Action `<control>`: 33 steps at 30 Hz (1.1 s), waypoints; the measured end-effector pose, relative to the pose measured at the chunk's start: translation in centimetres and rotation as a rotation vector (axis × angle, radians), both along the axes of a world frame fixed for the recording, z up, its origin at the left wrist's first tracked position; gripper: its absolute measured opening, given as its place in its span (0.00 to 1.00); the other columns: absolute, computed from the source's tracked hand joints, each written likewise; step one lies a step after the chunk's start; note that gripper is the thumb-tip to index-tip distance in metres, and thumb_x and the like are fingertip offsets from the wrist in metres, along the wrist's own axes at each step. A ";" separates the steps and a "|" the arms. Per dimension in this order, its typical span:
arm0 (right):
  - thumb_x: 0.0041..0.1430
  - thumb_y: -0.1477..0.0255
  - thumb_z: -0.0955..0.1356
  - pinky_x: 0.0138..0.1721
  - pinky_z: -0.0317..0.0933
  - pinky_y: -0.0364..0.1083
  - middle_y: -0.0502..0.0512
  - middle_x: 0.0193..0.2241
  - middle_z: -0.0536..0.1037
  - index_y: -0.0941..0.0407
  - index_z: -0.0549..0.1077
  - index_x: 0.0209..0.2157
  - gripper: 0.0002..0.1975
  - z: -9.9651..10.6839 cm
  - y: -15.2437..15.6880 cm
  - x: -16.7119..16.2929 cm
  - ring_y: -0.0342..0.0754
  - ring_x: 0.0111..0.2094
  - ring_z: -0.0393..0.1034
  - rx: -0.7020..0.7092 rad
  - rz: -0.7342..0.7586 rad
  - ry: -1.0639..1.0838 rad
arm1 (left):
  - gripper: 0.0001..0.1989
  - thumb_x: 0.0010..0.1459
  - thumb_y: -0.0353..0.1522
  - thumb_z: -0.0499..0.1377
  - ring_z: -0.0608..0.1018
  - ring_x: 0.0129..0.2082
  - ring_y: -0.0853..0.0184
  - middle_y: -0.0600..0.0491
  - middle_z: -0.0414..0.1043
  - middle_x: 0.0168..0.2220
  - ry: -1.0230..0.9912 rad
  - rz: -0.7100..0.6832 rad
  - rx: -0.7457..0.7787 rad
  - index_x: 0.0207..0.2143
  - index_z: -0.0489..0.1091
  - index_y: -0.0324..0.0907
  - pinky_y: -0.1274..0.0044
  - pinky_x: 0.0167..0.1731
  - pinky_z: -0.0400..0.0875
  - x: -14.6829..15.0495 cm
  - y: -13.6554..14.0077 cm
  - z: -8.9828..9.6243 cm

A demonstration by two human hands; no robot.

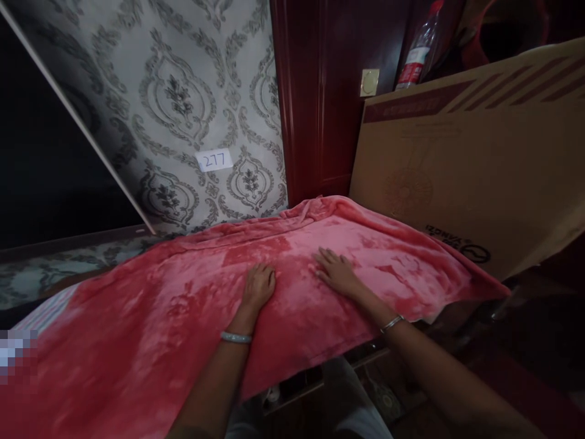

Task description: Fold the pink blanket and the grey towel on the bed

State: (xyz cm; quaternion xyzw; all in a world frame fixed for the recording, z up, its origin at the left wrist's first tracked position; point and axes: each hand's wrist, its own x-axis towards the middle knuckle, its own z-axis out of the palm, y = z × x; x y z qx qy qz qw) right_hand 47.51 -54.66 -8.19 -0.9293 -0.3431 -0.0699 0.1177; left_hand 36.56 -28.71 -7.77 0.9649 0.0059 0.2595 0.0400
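Note:
A plush pink-red blanket [183,311] lies spread over a raised surface in front of me, smoother in the middle and bunched along its back edge. My left hand [259,285] rests palm down on its middle, fingers close together and slightly bent, with a pale bangle on the wrist. To the right, my right hand [337,272] lies flat on the blanket with its fingers spread, and a silver bracelet circles that wrist. Neither hand grips the cloth. The near edge of the blanket hangs down by my legs.
A large cardboard box [457,152] stands at the back right, with a red-capped plastic bottle [417,58] behind its top edge. A dark screen [59,134] is on the left. Patterned wallpaper [178,97] bears a paper label [214,160] reading 277. A striped cloth [48,310] shows at far left.

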 end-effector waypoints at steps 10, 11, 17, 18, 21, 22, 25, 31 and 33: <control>0.69 0.55 0.55 0.66 0.43 0.67 0.57 0.71 0.54 0.47 0.58 0.69 0.30 -3.3 0.1 0.4 0.58 0.71 0.46 0.034 0.019 -0.061 | 0.11 0.64 0.29 0.53 0.75 0.39 0.61 0.48 0.75 0.35 0.010 -0.030 -0.025 0.33 0.75 0.41 0.70 0.44 0.68 -0.3 -0.1 0.1; 0.69 0.55 0.55 0.66 0.43 0.68 0.57 0.70 0.54 0.47 0.59 0.69 0.30 -3.4 0.1 0.5 0.59 0.71 0.46 0.037 0.020 -0.066 | 0.12 0.65 0.30 0.53 0.75 0.39 0.61 0.48 0.75 0.35 0.023 -0.031 -0.020 0.32 0.75 0.41 0.69 0.44 0.68 -0.4 -0.3 0.2; 0.70 0.55 0.55 0.66 0.44 0.68 0.58 0.70 0.56 0.48 0.60 0.68 0.30 -3.6 0.1 0.5 0.59 0.70 0.48 0.018 0.016 -0.072 | 0.12 0.66 0.33 0.53 0.75 0.47 0.57 0.43 0.76 0.45 0.145 0.013 0.020 0.42 0.76 0.40 0.64 0.50 0.69 -2.1 -1.5 1.0; 0.70 0.56 0.55 0.66 0.44 0.68 0.58 0.70 0.56 0.48 0.60 0.68 0.29 -3.5 0.0 0.4 0.59 0.70 0.48 0.012 0.013 -0.072 | 0.14 0.67 0.34 0.53 0.74 0.51 0.55 0.42 0.74 0.50 0.166 0.018 0.020 0.47 0.75 0.40 0.62 0.53 0.68 -2.6 -1.5 1.0; 0.70 0.57 0.56 0.66 0.44 0.67 0.57 0.70 0.55 0.49 0.59 0.69 0.29 -3.1 -0.1 0.1 0.59 0.70 0.47 -0.011 0.006 -0.052 | 0.24 0.67 0.37 0.53 0.66 0.64 0.50 0.40 0.63 0.65 0.255 0.013 -0.013 0.63 0.64 0.43 0.53 0.61 0.60 -4.8 -1.0 0.6; 0.70 0.57 0.56 0.66 0.44 0.67 0.57 0.71 0.54 0.49 0.59 0.69 0.29 -3.0 -0.1 0.0 0.59 0.71 0.47 -0.020 0.005 -0.042 | 0.26 0.67 0.38 0.53 0.62 0.67 0.50 0.40 0.59 0.68 0.290 0.005 -0.028 0.66 0.60 0.44 0.51 0.63 0.57 -5.8 -0.6 0.4; 0.70 0.58 0.56 0.67 0.44 0.67 0.57 0.71 0.54 0.49 0.59 0.69 0.29 -2.5 -0.3 -0.2 0.59 0.71 0.46 -0.039 0.002 -0.029 | 0.28 0.68 0.39 0.53 0.58 0.70 0.52 0.43 0.55 0.70 0.333 -0.018 -0.067 0.68 0.58 0.47 0.50 0.66 0.52 -9.7 0.6 -0.3; 0.70 0.60 0.57 0.66 0.48 0.64 0.57 0.70 0.54 0.50 0.58 0.69 0.29 -3.0 -1.7 -2.3 0.58 0.70 0.47 -0.018 0.024 0.013 | 0.32 0.66 0.41 0.56 0.59 0.70 0.54 0.43 0.55 0.70 0.367 -0.143 -0.075 0.70 0.54 0.47 0.55 0.67 0.54 -19.0 0.6 0.0; 0.70 0.59 0.57 0.66 0.49 0.64 0.57 0.70 0.55 0.50 0.59 0.69 0.29 -3.7 -2.5 -4.2 0.58 0.70 0.48 0.028 0.092 -0.008 | 0.40 0.63 0.42 0.60 0.57 0.71 0.53 0.43 0.50 0.72 0.364 -0.222 -0.044 0.72 0.48 0.49 0.54 0.67 0.54 -20.8 -0.4 0.2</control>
